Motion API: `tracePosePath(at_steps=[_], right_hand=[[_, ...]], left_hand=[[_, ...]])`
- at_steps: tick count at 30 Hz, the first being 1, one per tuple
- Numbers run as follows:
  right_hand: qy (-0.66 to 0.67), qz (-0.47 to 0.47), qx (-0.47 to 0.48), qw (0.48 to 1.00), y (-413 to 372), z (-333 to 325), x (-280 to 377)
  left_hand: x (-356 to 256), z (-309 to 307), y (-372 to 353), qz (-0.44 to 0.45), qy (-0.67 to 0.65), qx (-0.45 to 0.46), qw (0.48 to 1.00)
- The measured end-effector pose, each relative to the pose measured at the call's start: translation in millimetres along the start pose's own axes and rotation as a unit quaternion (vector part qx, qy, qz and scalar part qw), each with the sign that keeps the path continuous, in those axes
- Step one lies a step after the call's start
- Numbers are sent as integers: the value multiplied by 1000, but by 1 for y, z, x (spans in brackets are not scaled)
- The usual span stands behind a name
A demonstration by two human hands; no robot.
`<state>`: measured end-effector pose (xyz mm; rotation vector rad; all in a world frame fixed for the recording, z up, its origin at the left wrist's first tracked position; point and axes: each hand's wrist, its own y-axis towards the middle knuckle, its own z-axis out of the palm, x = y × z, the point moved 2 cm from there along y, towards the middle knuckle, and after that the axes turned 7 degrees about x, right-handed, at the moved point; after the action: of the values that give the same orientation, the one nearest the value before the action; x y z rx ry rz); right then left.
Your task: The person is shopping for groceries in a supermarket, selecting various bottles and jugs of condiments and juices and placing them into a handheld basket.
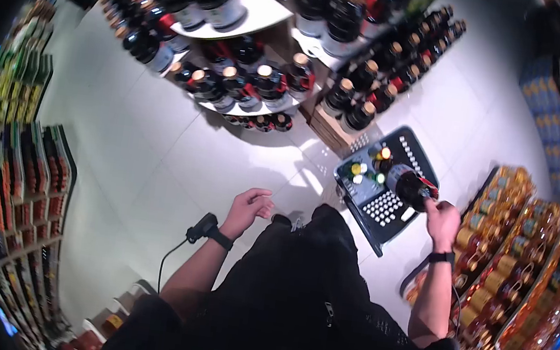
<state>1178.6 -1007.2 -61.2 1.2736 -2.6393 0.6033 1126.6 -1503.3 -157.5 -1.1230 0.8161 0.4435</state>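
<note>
While my right hand (443,226) pinches the neck end of a big dark bottle (408,185) at 3 o'clock, the bottle leans over a dark basket (392,231) with rows of holes. Its fat end points to 10 o'clock, and its neck end points to 4 o'clock. I cannot tell if the bottle touches the basket. In the part of the basket near its 10 o'clock side, I see small bottles (358,173) (their tops look yellow and white).

My left hand (249,213) hangs near the middle, toward 7 o'clock, well apart from the basket. Its fingers are a bit bent and loose. A black band (223,238) goes round that wrist, with a small black box (202,227) and a cord (163,262) beside it.

At 11 o'clock, white shelves (271,18) hold lots of dark bottles. At 1 o'clock, more stand on a wooden box (330,136), just beside the basket. Shiny gold goods (506,273) fill the racks at 4 o'clock.
</note>
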Motion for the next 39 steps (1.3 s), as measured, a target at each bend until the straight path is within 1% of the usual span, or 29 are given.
tracePosePath(at_steps=[3, 5, 7, 9, 10, 11, 12, 13, 15, 16, 17, 19, 20, 21, 23, 24, 27, 28, 31, 32, 35, 36, 37, 39], right_hand=[[-76, -97, -90, 988, -30, -67, 59], [-117, -139, -109, 977, -62, -111, 116], [-110, -192, -153, 963, -84, -139, 148], [-61, -226, -148, 961, -109, -165, 188], [-12, -255, -151, 955, -118, -173, 206], [0, -284, -154, 946, -131, -182, 231], [34, -294, -127, 947, -129, -188, 242], [68, -304, -101, 945, -125, -193, 251], [113, -383, -80, 913, -127, -194, 280], [111, -414, -52, 902, -124, -197, 296], [110, -443, -24, 889, -120, -199, 311], [183, -432, 65, 881, -112, -195, 344], [191, -431, 93, 877, -105, -193, 359], [199, -432, 121, 871, -99, -192, 374], [134, -466, 87, 870, -90, -189, 400], [101, -482, 72, 867, -87, -185, 413], [14, -467, 36, 883, -86, -178, 445], [-10, -468, 11, 884, -81, -178, 452], [8, -456, 20, 890, -72, -185, 466], [13, -462, 6, 887, -61, -185, 468], [-13, -544, -9, 839, -51, -198, 468], [-37, -584, -15, 811, -44, -202, 465], [-31, -591, 22, 806, -40, -208, 462], [-74, -638, 22, 767, -21, -216, 458]], left_hand=[[-14, -20, -2, 36, 0, 55, 998], [-24, -28, -7, 53, -7, 92, 994], [-39, -30, -14, 71, -16, 121, 990], [-56, -31, -24, 94, -33, 156, 983], [-67, -31, -32, 107, -45, 170, 979], [-77, -30, -36, 118, -57, 184, 974], [-85, -31, -37, 131, -53, 211, 967], [-95, -30, -40, 144, -92, 233, 957], [-114, -25, -46, 166, -167, 281, 930], [-121, -23, -46, 167, -198, 314, 914], [-131, -20, -49, 164, -255, 340, 890], [-151, -15, -59, 151, -365, 383, 835], [-157, -15, -58, 170, -369, 408, 817], [-166, -15, -61, 182, -358, 410, 819], [-183, -15, -69, 207, -340, 408, 822], [-185, -17, -67, 209, -319, 380, 843], [-193, -16, -58, 196, -298, 368, 859], [-197, -13, -54, 195, -303, 360, 861], [-216, -5, -43, 223, -263, 339, 875], [-221, -5, -35, 222, -254, 311, 888], [-240, -5, -12, 211, -268, 268, 901], [-242, -9, -1, 189, -319, 280, 886], [-250, -12, 5, 175, -344, 283, 878], [-260, -17, 16, 139, -393, 289, 862]])
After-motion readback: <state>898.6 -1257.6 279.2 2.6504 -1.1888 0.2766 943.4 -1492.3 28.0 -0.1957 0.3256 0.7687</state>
